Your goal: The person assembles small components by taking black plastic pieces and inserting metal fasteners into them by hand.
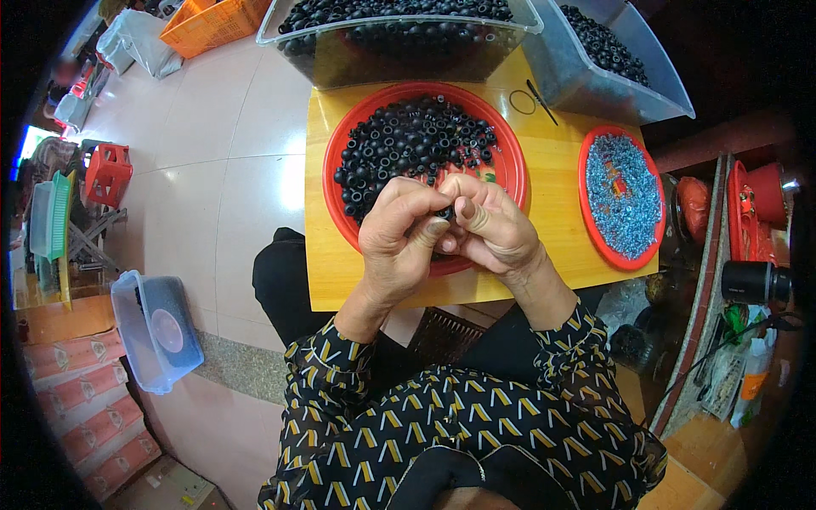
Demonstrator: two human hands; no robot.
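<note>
My left hand and my right hand meet over the near part of a round red tray. Between their fingertips sits a small black ring-shaped part, mostly covered by the fingers. Both hands are closed, with thumbs and forefingers pinching at it. Many loose black round parts, several with hollow centres, fill the tray beyond my hands. A few tiny clear pieces lie among them toward the tray's right side.
A red oval tray of small clear-blue pieces lies at the table's right. Two clear tubs of black parts stand behind. A black stick and thin ring lie on the yellow table. A blue tub stands on the floor at left.
</note>
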